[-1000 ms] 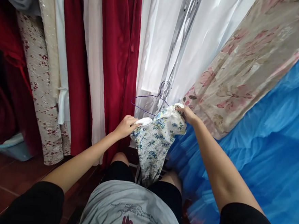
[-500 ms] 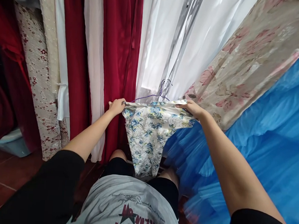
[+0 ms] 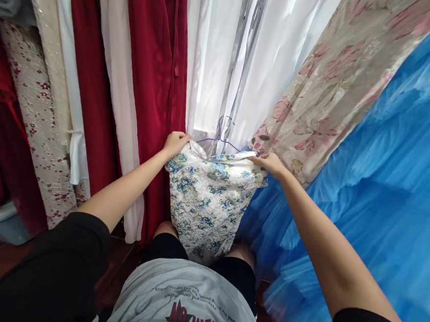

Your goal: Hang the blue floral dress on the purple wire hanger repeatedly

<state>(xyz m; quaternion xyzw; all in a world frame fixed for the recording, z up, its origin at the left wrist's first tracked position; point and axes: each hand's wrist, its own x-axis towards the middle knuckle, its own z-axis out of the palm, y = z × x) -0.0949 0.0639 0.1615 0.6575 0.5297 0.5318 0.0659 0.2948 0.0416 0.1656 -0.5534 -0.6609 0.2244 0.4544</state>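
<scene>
Nearest me is my grey printed T-shirt (image 3: 191,289), then my black shorts (image 3: 166,248). The blue-and-white floral top (image 3: 208,204) hangs just beyond, its body dropping between my knees; its lower end I can't make out. My left hand (image 3: 177,145) pinches one upper corner, thumb and fingers closed on the cloth, and my right hand (image 3: 271,164) grips the other. The top edge runs crosswise between them, sagging slightly in the middle, with the length of the garment falling from there toward me. Right behind that edge is the purple wire hanger (image 3: 219,132), hook up, its shoulders sloping along the same crosswise line, about midway between my hands. Whether its lower part sits inside the top or behind it, I can't tell. Farther off hang the white drapery (image 3: 213,58) and a crimson fabric panel (image 3: 154,78).
</scene>
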